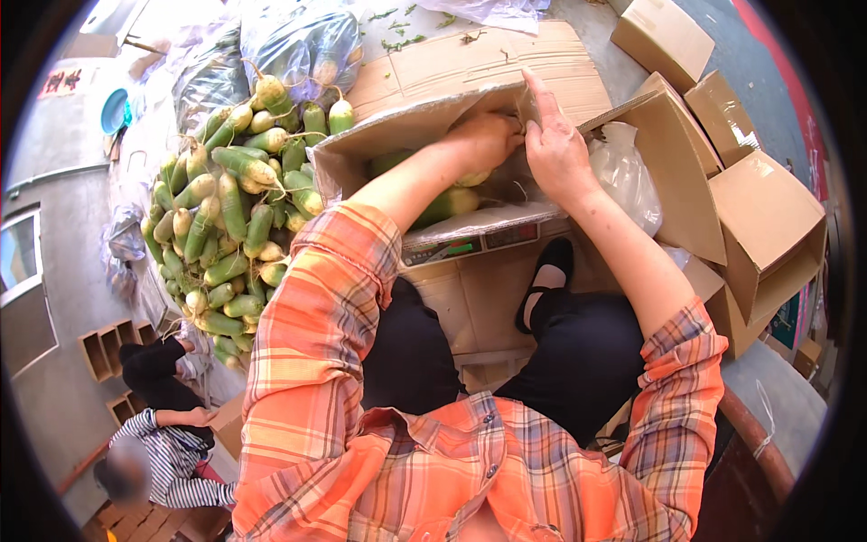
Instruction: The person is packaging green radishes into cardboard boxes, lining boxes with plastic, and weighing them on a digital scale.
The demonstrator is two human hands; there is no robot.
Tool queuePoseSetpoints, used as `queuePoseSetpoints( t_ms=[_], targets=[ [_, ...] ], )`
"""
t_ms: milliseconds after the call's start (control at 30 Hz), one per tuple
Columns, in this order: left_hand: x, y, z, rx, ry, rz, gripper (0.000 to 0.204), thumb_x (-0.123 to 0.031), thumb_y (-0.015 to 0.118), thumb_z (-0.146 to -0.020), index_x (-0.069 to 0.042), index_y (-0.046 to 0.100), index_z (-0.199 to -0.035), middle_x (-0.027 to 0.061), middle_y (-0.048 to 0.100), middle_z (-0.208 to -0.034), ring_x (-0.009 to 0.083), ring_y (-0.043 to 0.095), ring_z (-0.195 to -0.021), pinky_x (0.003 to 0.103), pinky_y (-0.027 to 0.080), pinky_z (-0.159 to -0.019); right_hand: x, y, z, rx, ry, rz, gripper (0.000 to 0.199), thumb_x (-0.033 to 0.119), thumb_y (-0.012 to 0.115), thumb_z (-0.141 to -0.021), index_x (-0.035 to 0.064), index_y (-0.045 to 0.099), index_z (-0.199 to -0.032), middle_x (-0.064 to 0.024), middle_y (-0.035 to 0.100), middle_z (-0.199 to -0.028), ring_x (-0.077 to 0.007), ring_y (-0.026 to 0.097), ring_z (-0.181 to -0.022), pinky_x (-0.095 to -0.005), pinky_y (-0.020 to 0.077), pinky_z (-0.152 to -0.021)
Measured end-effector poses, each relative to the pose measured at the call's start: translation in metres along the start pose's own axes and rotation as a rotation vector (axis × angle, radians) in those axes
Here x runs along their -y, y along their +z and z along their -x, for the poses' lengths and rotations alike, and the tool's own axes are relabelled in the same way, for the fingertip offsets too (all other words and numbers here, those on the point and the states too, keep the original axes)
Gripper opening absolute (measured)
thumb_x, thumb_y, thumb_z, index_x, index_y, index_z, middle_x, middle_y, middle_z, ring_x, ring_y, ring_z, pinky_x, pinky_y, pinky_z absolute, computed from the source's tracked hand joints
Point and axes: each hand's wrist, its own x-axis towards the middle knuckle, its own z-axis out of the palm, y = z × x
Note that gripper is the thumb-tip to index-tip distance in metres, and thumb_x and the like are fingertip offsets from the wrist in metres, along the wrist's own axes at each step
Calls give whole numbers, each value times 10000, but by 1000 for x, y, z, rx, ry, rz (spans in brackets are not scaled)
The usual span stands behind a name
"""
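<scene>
Clearly the biggest thing in reach is the open brown cardboard box [424, 122] in front of the knees, lined with clear crinkled plastic film [632, 176], and both hands are down in its mouth. Beside it on the person's left lies a heap of long green-and-white radishes [230, 217], touching the box wall. Inside the box a green-and-white radish [449, 203] lies nearly flat, its long axis running left to right across the box, pale end toward the right, green end toward the left as far as I can tell. The left hand [483, 140] is curled, knuckles up, over a pale rounded radish end [473, 178]; whether it truly grips it I cannot tell. The right hand [555, 149] pinches the liner or flap edge, forefinger straight up. My judgement: the thin film could tear or slip into the box if tugged hard, and the raised flap could fold down onto the hands
</scene>
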Motion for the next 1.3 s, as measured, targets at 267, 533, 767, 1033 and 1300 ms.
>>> queuePoseSetpoints(
  t_ms=[267, 533, 767, 1033, 1300],
  targets=[
    [-21, -28, 62, -13, 56, -270, 420, -142, 674, -734, -68, 549, -1128, 119, 535, -1131, 323, 512, -1057, 401, 451, -874, -2, -1, -2, 18, 67, 24, 584, 40, 423, -823, 165, 304, -1381, -203, 501, -1233, -396, 505, -1079, -445, 424, -892],
    [-5, -9, 54, 75, -80, -611, 502, -52, 605, -704, -262, 547, -1156, 65, 477, -1186, 309, 513, -1043, 387, 509, -791, -7, 5, -4, 33, 60, 70, 613, 67, 421, -824, 207, 266, -1400, -209, 546, -1166, -416, 524, -1021, -469, 423, -875],
    [2, -12, 59, 127, 17, -651, 545, -109, 666, -708, -249, 539, -1219, 79, 491, -1199, 299, 527, -1059, 420, 481, -827, -37, 13, -13, 101, 71, 258, 598, 145, 490, -853, 139, 264, -1407, -180, 410, -1285, -331, 563, -1016, -395, 474, -807],
    [-64, -94, 153, -632, -70, 228, 267, -153, 631, -852, -38, 625, -1093, 67, 665, -956, 130, 615, -903, 248, 473, -791, -107, 24, -18, -234, -681, 35, 575, 139, 478, -844, 49, 301, -1383, -311, 484, -1214, -406, 573, -948, -406, 472, -828],
    [6, -37, 333, -1142, -599, 682, 242, -146, 563, -905, -17, 606, -1106, 48, 644, -985, 120, 604, -889, 248, 491, -718, 14, -33, -20, 104, 131, 191, 649, 257, 589, -793, 58, 350, -1363, -276, 559, -1135, -382, 547, -1056, -388, 425, -920]
  ],
)
